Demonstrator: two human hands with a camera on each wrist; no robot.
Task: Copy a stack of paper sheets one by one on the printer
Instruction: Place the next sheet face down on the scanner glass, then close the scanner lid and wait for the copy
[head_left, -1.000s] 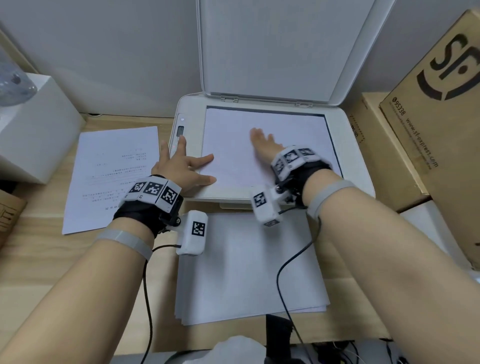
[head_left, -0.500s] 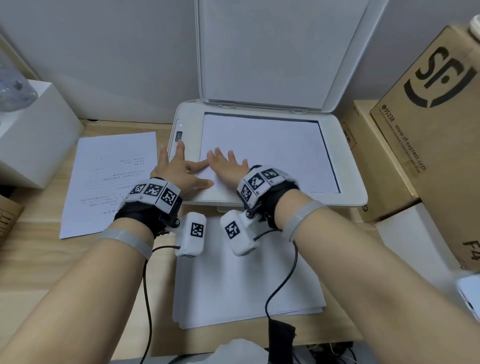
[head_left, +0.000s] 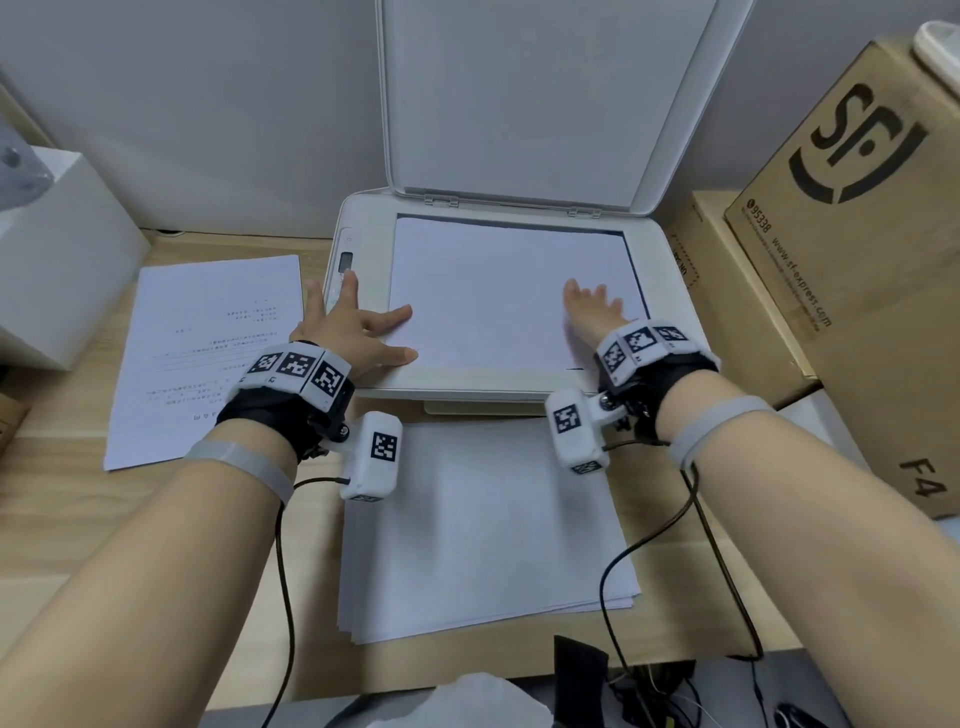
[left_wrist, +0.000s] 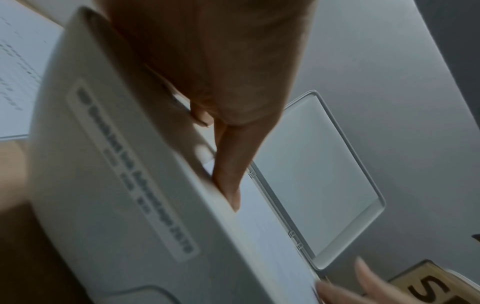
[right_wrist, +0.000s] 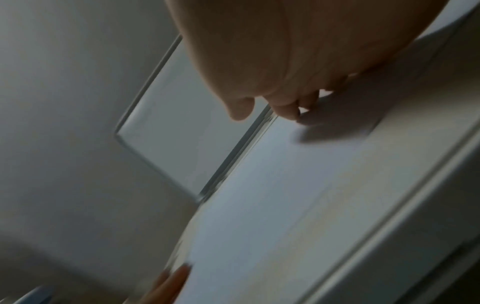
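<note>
Printer (head_left: 363, 387): lid (head_left: 514, 98) raised upright at the back, walling off the rear; approach to the glass open from the front and above. Sheet (head_left: 498, 291) on the glass, both hands flat on its near corners. Right flank: cardboard boxes (head_left: 852, 249) close beside the printer, no passage. Left flank: white box (head_left: 57, 260) at the rear; printed page (head_left: 208, 353) lies flat on the worktop (head_left: 57, 514). Front: paper stack (head_left: 483, 525), low, passable overhead.
</note>
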